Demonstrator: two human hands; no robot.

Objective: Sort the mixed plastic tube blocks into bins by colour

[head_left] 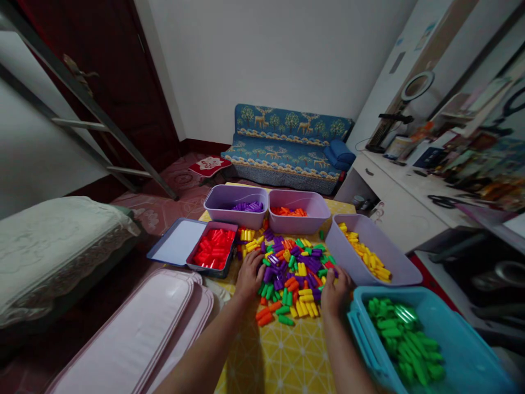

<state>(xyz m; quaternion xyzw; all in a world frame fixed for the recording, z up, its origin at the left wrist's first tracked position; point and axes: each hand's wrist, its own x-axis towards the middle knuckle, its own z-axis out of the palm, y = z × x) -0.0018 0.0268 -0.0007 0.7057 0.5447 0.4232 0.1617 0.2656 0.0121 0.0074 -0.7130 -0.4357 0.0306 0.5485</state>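
Note:
A loose pile of purple pieces (314,264), green, yellow, orange and red ones lies on the yellow patterned tablecloth (287,350). At the pile's left edge rests my left hand (249,273), its fingers curled beside the pieces; whether it holds one is hidden. My right hand (336,290) is at the right edge with thumb and fingers apart, near a red piece (329,265). Around the pile, a box (213,271) has red pieces, lilac tubs hold purple (235,219), orange (299,223) and yellow pieces (371,262), and a blue tub (365,334) holds green pieces.
Stacked pink lids (135,328) lie at the lower left, near a cloth-covered surface (61,241). Behind the table are a blue sofa (287,148) and a red stool (210,166). A white desk (402,191) with clutter stands at the right.

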